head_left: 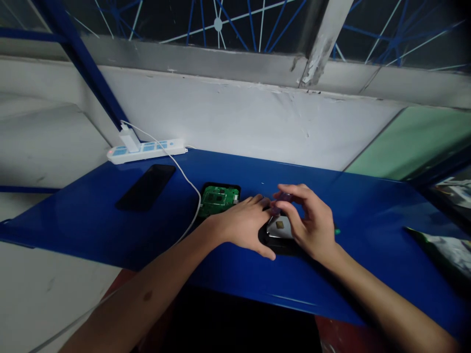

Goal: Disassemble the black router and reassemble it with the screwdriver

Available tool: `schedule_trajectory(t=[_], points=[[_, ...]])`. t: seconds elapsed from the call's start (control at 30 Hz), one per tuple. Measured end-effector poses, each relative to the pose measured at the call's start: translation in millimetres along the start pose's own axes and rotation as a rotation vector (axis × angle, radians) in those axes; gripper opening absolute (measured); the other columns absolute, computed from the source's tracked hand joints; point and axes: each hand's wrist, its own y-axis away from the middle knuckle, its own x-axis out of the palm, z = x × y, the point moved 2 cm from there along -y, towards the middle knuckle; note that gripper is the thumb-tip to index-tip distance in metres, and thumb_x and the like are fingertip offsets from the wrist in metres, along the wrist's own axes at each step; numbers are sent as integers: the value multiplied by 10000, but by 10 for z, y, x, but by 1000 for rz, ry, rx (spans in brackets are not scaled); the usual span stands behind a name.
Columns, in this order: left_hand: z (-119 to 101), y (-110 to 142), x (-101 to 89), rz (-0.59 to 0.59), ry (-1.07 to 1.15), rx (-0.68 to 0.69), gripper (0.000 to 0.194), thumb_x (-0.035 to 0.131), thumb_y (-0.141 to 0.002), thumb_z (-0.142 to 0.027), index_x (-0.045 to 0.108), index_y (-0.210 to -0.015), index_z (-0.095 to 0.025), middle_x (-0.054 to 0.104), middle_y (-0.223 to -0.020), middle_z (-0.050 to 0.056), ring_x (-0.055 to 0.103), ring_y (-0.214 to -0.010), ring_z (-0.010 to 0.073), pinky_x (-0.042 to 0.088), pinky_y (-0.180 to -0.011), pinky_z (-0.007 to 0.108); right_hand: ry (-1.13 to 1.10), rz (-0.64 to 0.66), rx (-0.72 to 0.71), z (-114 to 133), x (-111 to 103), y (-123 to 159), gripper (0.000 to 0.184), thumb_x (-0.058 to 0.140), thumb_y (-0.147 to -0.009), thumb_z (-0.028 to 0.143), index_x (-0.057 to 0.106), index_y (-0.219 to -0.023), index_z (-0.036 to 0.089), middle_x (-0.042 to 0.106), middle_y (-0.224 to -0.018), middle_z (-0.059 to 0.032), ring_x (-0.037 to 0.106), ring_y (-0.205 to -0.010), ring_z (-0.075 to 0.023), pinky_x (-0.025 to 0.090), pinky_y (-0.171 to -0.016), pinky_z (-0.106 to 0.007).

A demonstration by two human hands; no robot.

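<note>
My right hand [312,220] is closed around a small screwdriver [284,197] with a see-through purple handle, pinched between thumb and fingers. The screwdriver slants down over a black device casing [283,247] with a silvery metal plate inside. A small brownish square pad [280,224] sits on that plate. My left hand [246,223] rests at the casing's left edge, thumb spread toward me and fingers reaching toward the screwdriver. Behind the left wrist lies a black tray-like shell with a green circuit board [220,197]. The screwdriver's tip and part of the casing are hidden by my hands.
On the blue table [228,279], a black phone [146,187] lies at left. A white power strip [147,150] with a plugged-in charger stands against the wall, its white cable [187,179] crossing the table. A green-and-white packet [445,255] lies at right.
</note>
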Motion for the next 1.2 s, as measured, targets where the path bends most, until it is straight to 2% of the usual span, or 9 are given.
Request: schedule_trajectory(t=[0.33,0.47,0.6,0.73,0.87,0.97,1.07,1.2], points=[[-3,-5,-3,4,-17,-9,930,800,-663,-707,543,-1350,-135,532,-1429,212,459,-1326,441,373,-1102,566,44,-40,34,-20,32,-4,271,649,-942,186,600,-1205,229,668,-942,-26,700,-842,-168,605,-752,-347],[16,-8,10,-21,4,-1,947,798,-650,-717,528,-1368,-162,541,-1414,195,471,-1300,439,375,-1081,576,69,-62,15,-42,37,22,309,619,-955,183,578,-1256,237,670,-964,-40,696,-860,-180,606,-765,-364],[10,-14,2,-34,-11,32,909,795,-650,-720,550,-1339,-180,550,-1389,172,511,-1219,407,416,-1041,544,81,-17,13,-67,24,37,416,575,-973,190,501,-1377,255,674,-1078,-70,696,-939,-202,603,-836,-424],[-2,-7,-13,-34,-47,17,913,791,-649,-730,549,-1325,-166,582,-1308,172,514,-1197,399,428,-1037,526,63,-13,-15,-91,1,46,434,556,-979,186,504,-1400,278,653,-1034,-59,679,-952,-211,592,-829,-434],[-6,12,-26,-29,-40,3,912,778,-666,-743,544,-1343,-178,570,-1302,153,506,-1207,378,416,-1055,511,53,-123,32,-188,-70,36,498,597,-962,217,473,-1438,294,619,-1029,-56,656,-910,-210,586,-801,-431],[-13,23,-46,-13,-8,6,902,778,-691,-724,526,-1382,-202,542,-1337,128,494,-1222,350,409,-1064,495,157,-244,100,-293,-202,-32,503,620,-953,276,461,-1430,270,621,-989,-50,634,-798,-193,577,-756,-412],[-15,27,-60,1,10,-1,899,783,-688,-718,524,-1385,-212,528,-1351,119,474,-1246,348,418,-1052,484,405,-154,140,-419,-328,-129,363,605,-956,324,581,-1302,217,609,-890,-34,591,-679,-166,549,-698,-370],[-11,28,-57,4,12,-14,913,797,-664,-726,529,-1373,-216,529,-1353,114,469,-1249,352,429,-1036,480,639,84,252,-629,-390,-150,312,578,-948,315,656,-1214,171,631,-959,-74,597,-631,-158,529,-689,-354]])
